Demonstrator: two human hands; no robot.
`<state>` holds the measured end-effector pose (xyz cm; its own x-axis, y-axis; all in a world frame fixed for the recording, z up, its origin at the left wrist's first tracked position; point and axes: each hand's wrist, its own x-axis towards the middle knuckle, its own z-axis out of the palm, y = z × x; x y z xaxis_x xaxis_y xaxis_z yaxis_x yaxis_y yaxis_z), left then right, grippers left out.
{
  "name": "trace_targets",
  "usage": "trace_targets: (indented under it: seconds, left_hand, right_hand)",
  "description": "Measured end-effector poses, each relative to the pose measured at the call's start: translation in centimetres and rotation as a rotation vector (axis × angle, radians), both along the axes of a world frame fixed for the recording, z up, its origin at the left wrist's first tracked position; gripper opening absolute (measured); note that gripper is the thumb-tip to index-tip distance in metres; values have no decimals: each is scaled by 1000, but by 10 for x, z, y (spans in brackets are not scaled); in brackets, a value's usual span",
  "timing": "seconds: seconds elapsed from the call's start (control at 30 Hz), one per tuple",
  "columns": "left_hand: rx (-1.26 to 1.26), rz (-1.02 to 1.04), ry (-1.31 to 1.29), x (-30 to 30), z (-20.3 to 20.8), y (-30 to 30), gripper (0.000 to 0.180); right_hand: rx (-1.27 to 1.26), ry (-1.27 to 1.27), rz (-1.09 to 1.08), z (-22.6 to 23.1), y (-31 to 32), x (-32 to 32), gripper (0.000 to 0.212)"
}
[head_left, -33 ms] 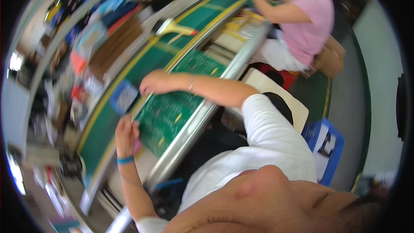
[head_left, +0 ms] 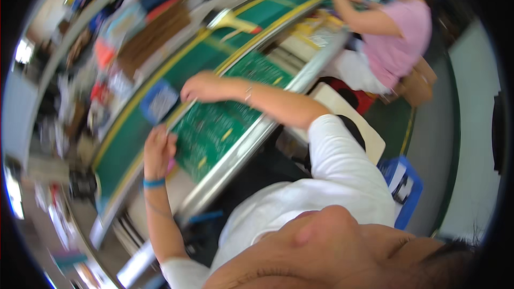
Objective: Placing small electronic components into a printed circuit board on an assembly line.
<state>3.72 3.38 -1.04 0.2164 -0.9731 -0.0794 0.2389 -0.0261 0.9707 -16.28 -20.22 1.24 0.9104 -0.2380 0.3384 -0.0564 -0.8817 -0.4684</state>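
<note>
A large green circuit board panel (head_left: 214, 134) lies along the near rail of the line, in front of me. At its far left corner is my left hand (head_left: 159, 151), its fingers curled together; what they hold, if anything, cannot be made out. A small pink thing (head_left: 171, 165) shows beside that hand. My right hand (head_left: 203, 86) reaches over the board to its far edge, fingers bent down and pressed together, with their tips blurred. Just beyond both hands sits a blue tray (head_left: 144, 106) with small pale contents, on the green belt (head_left: 115, 152).
A yellowish brush-like tool (head_left: 235, 23) with a red tip lies farther up the belt. A metal rail (head_left: 230, 163) runs along the near side. To the right, a co-worker in a pink top (head_left: 401, 43) sits at the line. A blue bin (head_left: 409, 192) stands behind my right side.
The whole view has turned and shifted slightly. Both hands keep nearly the same places at the board, with their fingers still closed.
</note>
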Motion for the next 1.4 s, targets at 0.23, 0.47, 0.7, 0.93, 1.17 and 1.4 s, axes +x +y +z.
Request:
trace_targets:
  seconds: [0.23,0.47,0.7,0.93,1.17,1.4]
  left_hand:
    - [84,71,-20,7,5,4,20]
    - [103,126,-70,4,7,11,24]
    - [58,102,-104,6,6,9,17]
    - [34,108,-114,7,5,8,17]
    - [90,176,-437,1,-2,2,13]
    - [-94,343,-1214,-16,-10,-7,17]
  right_hand:
    - [-44,-32,96,10,8,2,15]
    - [2,64,56,13,15,3,15]
    - [-17,55,50,14,15,1,14]
    - [-67,6,86,12,11,2,16]
    - [-70,-16,85,11,12,1,15]
    - [-80,-25,99,11,12,-1,15]
